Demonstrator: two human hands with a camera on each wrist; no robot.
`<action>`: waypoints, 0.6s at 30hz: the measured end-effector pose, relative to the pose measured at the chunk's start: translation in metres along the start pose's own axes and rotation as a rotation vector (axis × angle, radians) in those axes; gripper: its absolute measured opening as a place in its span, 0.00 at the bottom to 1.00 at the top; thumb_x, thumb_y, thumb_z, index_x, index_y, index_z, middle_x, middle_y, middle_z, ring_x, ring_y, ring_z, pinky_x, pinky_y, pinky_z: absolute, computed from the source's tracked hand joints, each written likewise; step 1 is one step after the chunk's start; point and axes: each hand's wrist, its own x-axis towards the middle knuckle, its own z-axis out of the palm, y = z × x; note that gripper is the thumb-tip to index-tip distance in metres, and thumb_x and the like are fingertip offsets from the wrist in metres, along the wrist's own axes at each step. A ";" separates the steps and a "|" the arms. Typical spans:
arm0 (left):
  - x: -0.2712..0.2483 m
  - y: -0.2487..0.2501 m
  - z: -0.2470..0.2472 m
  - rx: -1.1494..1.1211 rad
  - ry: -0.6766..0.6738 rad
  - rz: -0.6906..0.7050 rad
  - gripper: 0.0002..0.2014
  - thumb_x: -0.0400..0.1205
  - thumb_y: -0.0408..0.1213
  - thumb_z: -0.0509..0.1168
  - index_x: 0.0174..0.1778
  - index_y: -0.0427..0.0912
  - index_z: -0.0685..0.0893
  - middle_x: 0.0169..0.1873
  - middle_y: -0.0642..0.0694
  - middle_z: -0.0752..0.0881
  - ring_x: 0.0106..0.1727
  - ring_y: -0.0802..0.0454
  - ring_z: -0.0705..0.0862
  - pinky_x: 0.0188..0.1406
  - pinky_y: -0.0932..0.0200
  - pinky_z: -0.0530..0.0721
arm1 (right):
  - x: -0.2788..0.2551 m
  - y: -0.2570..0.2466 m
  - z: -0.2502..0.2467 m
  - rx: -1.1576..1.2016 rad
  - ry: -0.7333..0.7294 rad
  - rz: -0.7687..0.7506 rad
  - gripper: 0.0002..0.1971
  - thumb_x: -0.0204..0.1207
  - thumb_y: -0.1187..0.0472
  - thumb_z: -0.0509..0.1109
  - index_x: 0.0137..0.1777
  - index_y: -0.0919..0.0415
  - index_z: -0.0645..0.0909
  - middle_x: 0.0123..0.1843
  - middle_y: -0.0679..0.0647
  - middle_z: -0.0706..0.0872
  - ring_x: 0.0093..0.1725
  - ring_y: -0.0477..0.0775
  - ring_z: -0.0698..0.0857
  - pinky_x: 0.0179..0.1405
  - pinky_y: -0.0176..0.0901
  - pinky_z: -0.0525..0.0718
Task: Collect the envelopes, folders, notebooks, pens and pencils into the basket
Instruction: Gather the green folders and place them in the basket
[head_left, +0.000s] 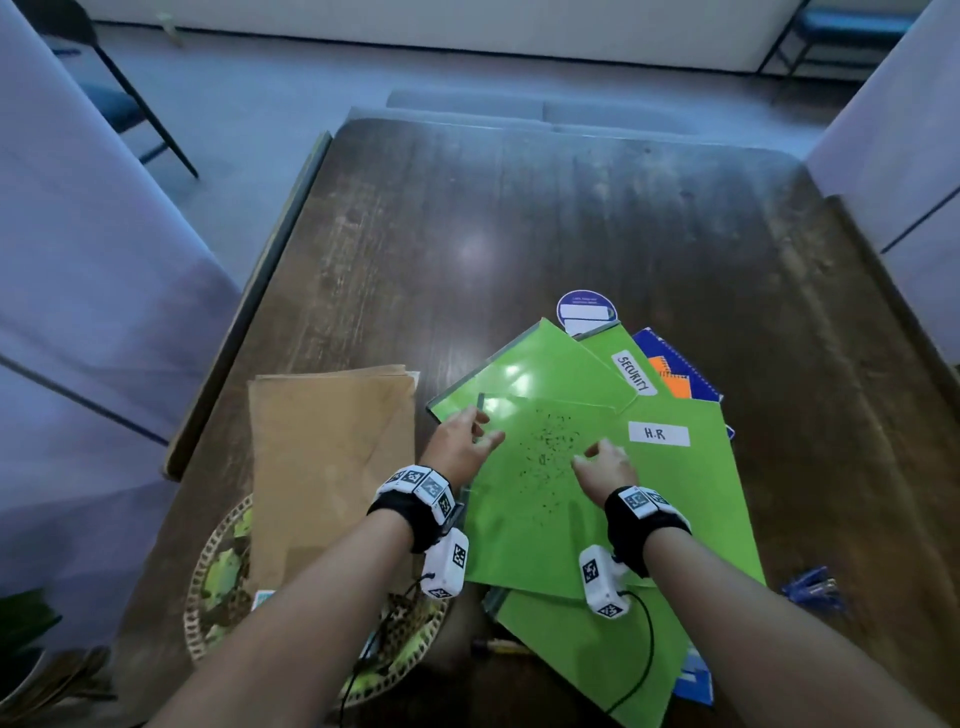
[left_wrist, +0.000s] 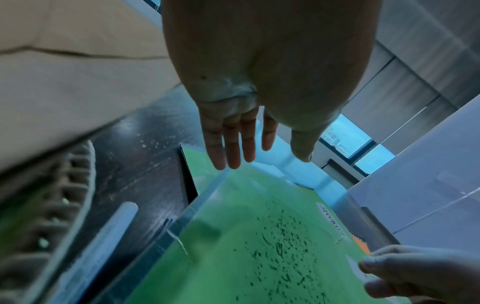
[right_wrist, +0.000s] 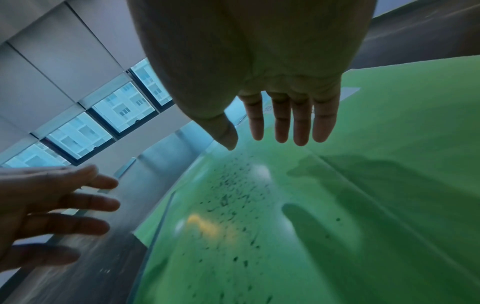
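Several green folders lie fanned on the wooden table (head_left: 519, 208). The top one is a speckled green folder (head_left: 540, 467) (left_wrist: 259, 257) (right_wrist: 233, 226). My left hand (head_left: 483, 431) (left_wrist: 262, 152) is over its far left corner, fingers straight and holding nothing. My right hand (head_left: 592, 454) (right_wrist: 249, 142) is spread above its middle, also holding nothing. I cannot tell whether either hand touches the folder. Brown envelopes (head_left: 327, 467) (left_wrist: 64, 82) lie to the left, partly covering a woven basket (head_left: 208, 571) (left_wrist: 64, 185). A blue spiral notebook (head_left: 675, 369) pokes out behind the folders.
Folders labelled SECURITY (head_left: 631, 371) and H.R (head_left: 658, 434) lie under the pile. A round blue-and-white item (head_left: 584, 312) sits behind them. A blue object (head_left: 813, 590) lies at the right. A pen (head_left: 498, 646) and a blue book (head_left: 693, 680) peek out near the front edge.
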 end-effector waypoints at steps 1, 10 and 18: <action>0.004 0.001 0.006 0.015 -0.016 -0.024 0.22 0.82 0.53 0.68 0.67 0.44 0.79 0.58 0.47 0.83 0.56 0.53 0.83 0.58 0.55 0.85 | 0.005 0.007 -0.003 -0.015 0.000 0.019 0.19 0.82 0.54 0.66 0.69 0.61 0.74 0.67 0.60 0.77 0.60 0.57 0.80 0.58 0.51 0.84; 0.034 -0.016 0.046 0.234 -0.107 -0.418 0.30 0.82 0.51 0.70 0.73 0.37 0.74 0.68 0.38 0.80 0.65 0.43 0.82 0.62 0.50 0.83 | 0.036 0.041 -0.010 0.039 -0.141 0.113 0.35 0.81 0.55 0.71 0.83 0.63 0.60 0.79 0.64 0.71 0.71 0.62 0.79 0.64 0.51 0.83; 0.039 -0.022 0.050 0.248 -0.121 -0.483 0.19 0.81 0.38 0.71 0.66 0.39 0.77 0.61 0.41 0.83 0.55 0.45 0.84 0.51 0.55 0.83 | 0.043 0.055 -0.016 0.095 -0.180 0.139 0.29 0.82 0.61 0.69 0.80 0.65 0.63 0.75 0.63 0.74 0.65 0.59 0.81 0.57 0.46 0.83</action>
